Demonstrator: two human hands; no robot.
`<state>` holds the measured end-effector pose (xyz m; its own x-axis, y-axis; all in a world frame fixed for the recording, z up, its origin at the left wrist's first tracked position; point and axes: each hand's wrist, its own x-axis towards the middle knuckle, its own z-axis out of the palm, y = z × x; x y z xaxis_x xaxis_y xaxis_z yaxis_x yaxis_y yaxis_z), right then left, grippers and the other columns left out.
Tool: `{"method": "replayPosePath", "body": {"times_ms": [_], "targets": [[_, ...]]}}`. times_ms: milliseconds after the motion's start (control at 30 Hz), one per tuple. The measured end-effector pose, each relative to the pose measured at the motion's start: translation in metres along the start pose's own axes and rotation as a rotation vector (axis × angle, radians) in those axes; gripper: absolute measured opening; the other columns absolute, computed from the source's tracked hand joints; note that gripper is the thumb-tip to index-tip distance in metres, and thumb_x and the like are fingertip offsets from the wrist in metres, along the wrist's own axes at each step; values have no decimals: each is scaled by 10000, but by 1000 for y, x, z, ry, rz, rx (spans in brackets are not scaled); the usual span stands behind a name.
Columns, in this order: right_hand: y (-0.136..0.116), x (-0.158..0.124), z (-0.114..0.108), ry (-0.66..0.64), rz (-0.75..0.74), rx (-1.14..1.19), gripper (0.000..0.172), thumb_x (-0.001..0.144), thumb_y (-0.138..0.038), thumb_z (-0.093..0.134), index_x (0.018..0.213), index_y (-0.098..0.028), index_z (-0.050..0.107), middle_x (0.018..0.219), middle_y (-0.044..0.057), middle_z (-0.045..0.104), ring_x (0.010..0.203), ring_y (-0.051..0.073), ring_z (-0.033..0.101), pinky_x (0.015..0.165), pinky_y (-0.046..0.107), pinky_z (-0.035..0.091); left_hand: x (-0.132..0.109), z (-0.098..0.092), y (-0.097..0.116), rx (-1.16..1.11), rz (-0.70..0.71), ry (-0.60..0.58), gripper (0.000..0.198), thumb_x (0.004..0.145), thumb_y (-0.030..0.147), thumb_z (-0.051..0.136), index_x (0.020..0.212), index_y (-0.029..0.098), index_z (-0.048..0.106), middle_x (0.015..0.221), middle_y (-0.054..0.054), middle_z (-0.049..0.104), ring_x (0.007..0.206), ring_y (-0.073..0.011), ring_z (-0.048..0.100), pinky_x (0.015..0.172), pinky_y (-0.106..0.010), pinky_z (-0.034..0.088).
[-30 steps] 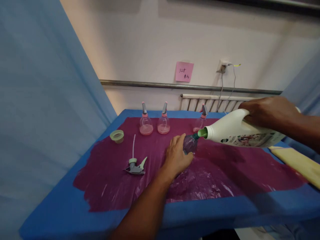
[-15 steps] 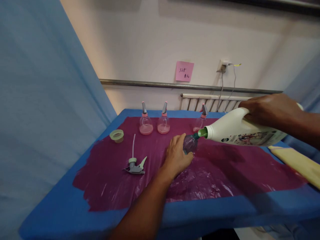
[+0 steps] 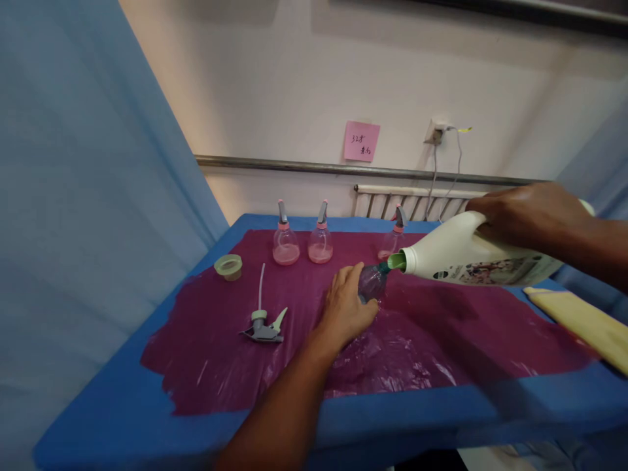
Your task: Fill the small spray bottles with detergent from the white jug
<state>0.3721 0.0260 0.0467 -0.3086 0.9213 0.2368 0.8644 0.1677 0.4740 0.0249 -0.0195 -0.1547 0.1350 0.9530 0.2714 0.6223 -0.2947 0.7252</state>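
Note:
My left hand (image 3: 349, 307) is wrapped round a clear spray bottle body (image 3: 371, 282), which leans right and has no sprayer on it. By its handle, my right hand (image 3: 530, 212) grips a large cream jug (image 3: 471, 255) tipped to the left. The jug's green spout (image 3: 396, 261) meets the bottle's green neck; whether liquid flows I cannot tell. To the left, a grey and pale-green trigger sprayer head (image 3: 265, 330) lies with its tube (image 3: 261, 288) pointing away from me.
Spray bottles with pink liquid stand along the back: a left one (image 3: 285, 247), a middle one (image 3: 320, 245) and one at right (image 3: 391, 245). A small pale-green cup (image 3: 228, 268) sits at left. Maroon plastic sheeting (image 3: 210, 353) covers the blue tabletop (image 3: 118, 405). A yellow cloth (image 3: 579, 320) lies right.
Both hands keep nearly the same place, with the jug's spout still at the bottle's neck. The whole view has shifted very slightly.

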Motion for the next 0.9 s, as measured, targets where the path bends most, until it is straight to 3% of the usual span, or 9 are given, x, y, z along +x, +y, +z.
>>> {"method": "replayPosePath", "body": {"times_ms": [467,900], "targets": [[-4,3,-8,-10,16,-23,176,990,-374,565,1017,-346,737,1105,29,869,879,324,779,619,387,348,-1,-1,1,4,9,-1,881,867,248,776,1713,255,532,1667,-128,614,1571,-353,582,1376,-524,444],[-4,3,-8,-9,-4,-67,208,997,-371,542,1042,-332,742,1087,32,875,865,324,780,612,389,364,-2,-1,1,-11,10,3,868,878,244,781,1710,274,536,1661,-125,610,1564,-353,582,1364,-516,458]]}}
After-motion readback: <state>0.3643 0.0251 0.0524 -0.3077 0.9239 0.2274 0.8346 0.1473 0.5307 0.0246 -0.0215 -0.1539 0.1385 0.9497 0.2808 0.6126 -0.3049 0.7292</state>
